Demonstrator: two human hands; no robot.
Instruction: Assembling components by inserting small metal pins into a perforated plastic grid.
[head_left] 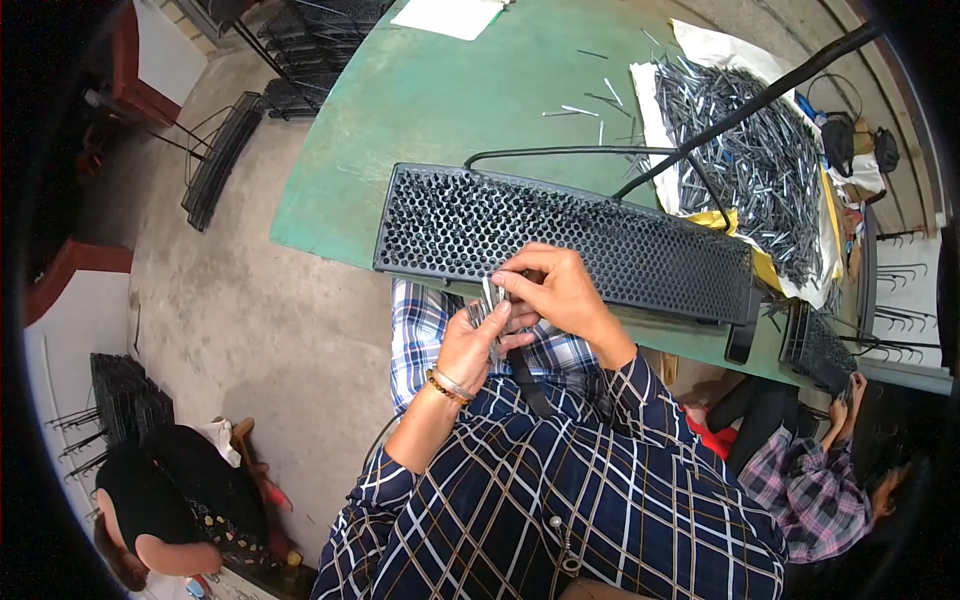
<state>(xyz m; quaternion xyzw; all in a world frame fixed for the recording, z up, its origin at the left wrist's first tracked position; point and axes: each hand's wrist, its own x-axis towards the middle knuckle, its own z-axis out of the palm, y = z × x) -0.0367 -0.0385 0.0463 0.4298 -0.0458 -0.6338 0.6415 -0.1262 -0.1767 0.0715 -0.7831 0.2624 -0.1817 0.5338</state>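
Observation:
My left hand (468,345) is closed around a small bundle of slim grey metal pieces (489,296), held upright in front of my lap. The thumb and fingertips of my right hand (562,290) pinch at the top of that bundle; whether a single piece is between them I cannot make out. Just beyond both hands lies a long black rack (680,275) full of round holes, with a black rod handle (570,151). Its left part looks fuller and more uneven than the right, where the holes show plainly.
A heap of slim metal pieces (740,150) fills an opened white sack (645,90) on the green table (400,110). Loose pieces lie beside it. A co-worker in a plaid shirt (815,490) sits at right; another person (190,480) is at lower left. More black racks (225,160) stand on the floor.

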